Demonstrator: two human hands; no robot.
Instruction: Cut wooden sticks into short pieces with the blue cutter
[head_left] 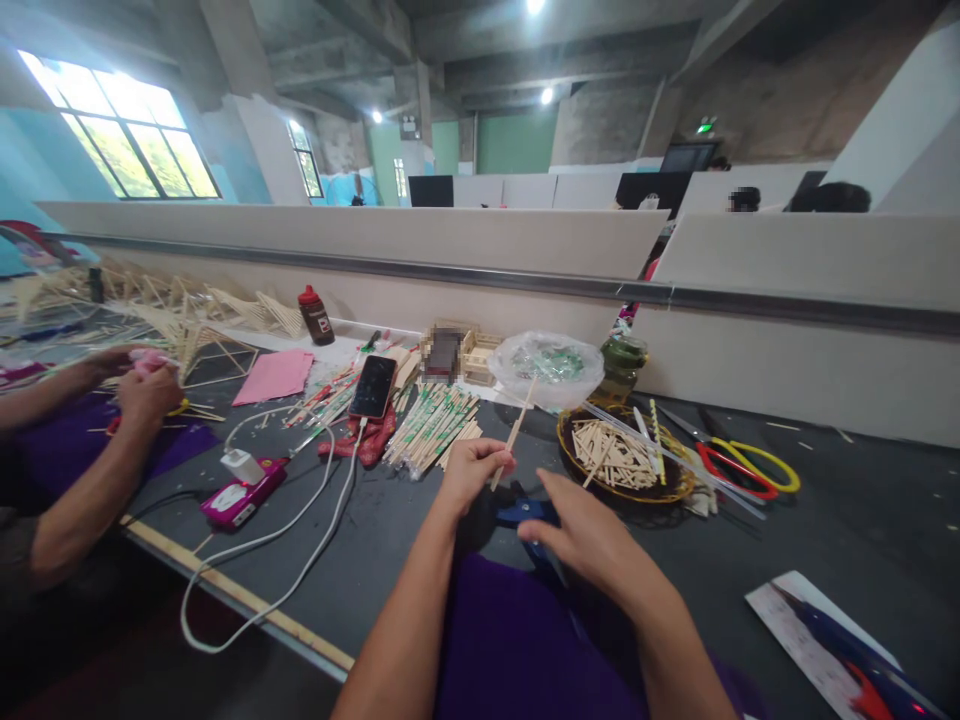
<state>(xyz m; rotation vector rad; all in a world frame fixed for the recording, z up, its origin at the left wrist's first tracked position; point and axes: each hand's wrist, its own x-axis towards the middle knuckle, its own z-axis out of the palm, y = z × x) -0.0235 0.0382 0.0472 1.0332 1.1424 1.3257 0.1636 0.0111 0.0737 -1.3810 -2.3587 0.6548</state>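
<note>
Pinched in my left hand [474, 474] is a thin wooden stick [517, 432], tilted up and to the right. My right hand [589, 525] is beside it with thumb and fingers apart, holding nothing that I can see. Under and next to the right hand lies a blue-handled tool [527, 513], partly hidden, so its kind is unclear. A purple cloth [510, 640] spreads below both hands. Just beyond my right hand stands a round wicker basket [564, 455] of short cut wooden sticks [611, 452]. Left of my left hand lie bundled, green-marked sticks [427, 425].
A phone [373, 387] charges on a red pouch [360, 440], its white cable looping past a pink power strip [244, 492]. Scissors [739, 465] and a glue gun [847, 640] lie to the right. Another person's hands [146, 385] work at the left, near a bottle [316, 315].
</note>
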